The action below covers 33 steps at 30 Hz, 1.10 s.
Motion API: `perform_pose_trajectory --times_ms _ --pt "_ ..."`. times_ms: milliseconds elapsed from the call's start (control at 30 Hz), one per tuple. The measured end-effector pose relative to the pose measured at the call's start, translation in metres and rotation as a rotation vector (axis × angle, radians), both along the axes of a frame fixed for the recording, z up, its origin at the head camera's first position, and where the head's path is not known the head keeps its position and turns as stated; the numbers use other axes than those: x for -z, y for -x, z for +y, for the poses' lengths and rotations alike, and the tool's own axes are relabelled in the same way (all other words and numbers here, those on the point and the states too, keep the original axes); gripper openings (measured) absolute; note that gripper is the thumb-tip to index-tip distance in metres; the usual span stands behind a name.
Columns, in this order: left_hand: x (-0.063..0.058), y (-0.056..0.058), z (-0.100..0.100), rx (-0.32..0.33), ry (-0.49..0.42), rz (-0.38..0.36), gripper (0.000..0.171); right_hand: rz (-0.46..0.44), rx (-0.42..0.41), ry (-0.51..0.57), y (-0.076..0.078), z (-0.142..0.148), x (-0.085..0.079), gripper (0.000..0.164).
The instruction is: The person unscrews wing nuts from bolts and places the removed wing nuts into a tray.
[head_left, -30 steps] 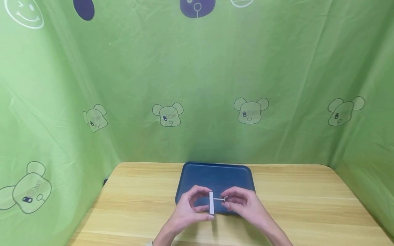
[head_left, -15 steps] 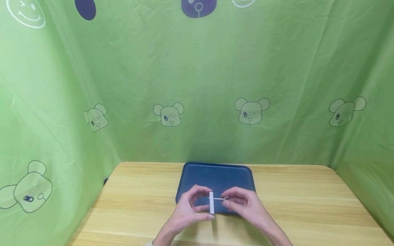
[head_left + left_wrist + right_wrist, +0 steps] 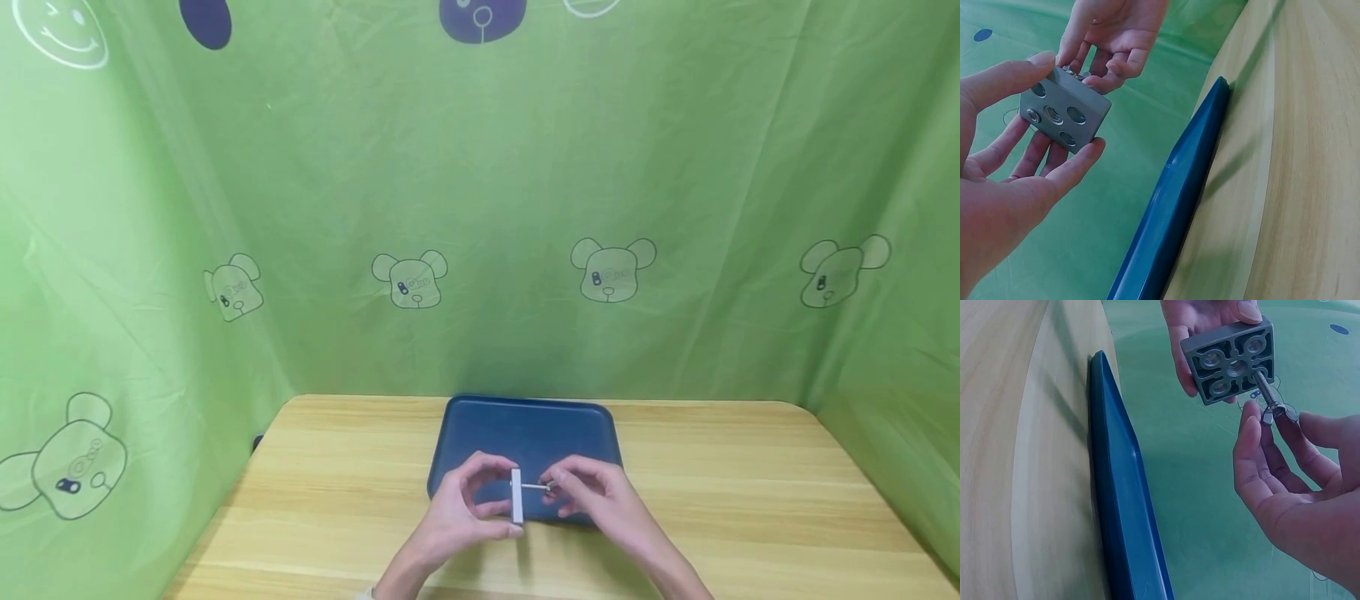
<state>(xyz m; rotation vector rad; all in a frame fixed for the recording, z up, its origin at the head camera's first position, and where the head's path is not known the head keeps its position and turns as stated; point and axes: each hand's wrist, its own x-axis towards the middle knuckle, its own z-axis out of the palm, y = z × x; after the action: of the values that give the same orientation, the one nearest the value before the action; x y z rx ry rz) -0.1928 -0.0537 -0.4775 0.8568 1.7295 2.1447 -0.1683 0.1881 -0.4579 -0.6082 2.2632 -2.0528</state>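
My left hand (image 3: 459, 504) holds a square grey metal plate (image 3: 1063, 107) on edge between thumb and fingers. Several round holes pierce the plate, and its back (image 3: 1230, 362) is ribbed. Through one corner hole runs a threaded bolt (image 3: 1266, 390), its head (image 3: 1034, 115) showing on the smooth face. A silver wing nut (image 3: 1279, 412) sits at the bolt's free end, some way out from the plate. My right hand (image 3: 592, 492) has thumb and fingertips around this wing nut, the thumb at one wing. Both hands are raised above the tray.
A dark blue tray (image 3: 532, 425) with a low rim lies on the light wood table (image 3: 360, 467), behind and beneath the hands. Green cloth (image 3: 495, 333) with printed bear heads hangs around the table at the back and sides.
The right thumb has moved up over the wing nut and the right fingers have shifted, the nut's wings showing at a different angle. The left hand and plate stay nearly still.
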Motion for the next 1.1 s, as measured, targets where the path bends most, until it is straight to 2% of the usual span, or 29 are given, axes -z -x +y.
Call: perform_pose_trajectory --times_ms 733,1100 --pt "0.0007 0.0002 0.0013 -0.007 0.009 0.008 0.069 -0.118 -0.02 0.028 -0.0023 0.0017 -0.0035 0.03" --pt "0.0002 -0.0002 0.0009 -0.01 0.0 0.003 0.067 -0.104 -0.006 -0.019 -0.0017 0.0033 -0.0044 0.026"
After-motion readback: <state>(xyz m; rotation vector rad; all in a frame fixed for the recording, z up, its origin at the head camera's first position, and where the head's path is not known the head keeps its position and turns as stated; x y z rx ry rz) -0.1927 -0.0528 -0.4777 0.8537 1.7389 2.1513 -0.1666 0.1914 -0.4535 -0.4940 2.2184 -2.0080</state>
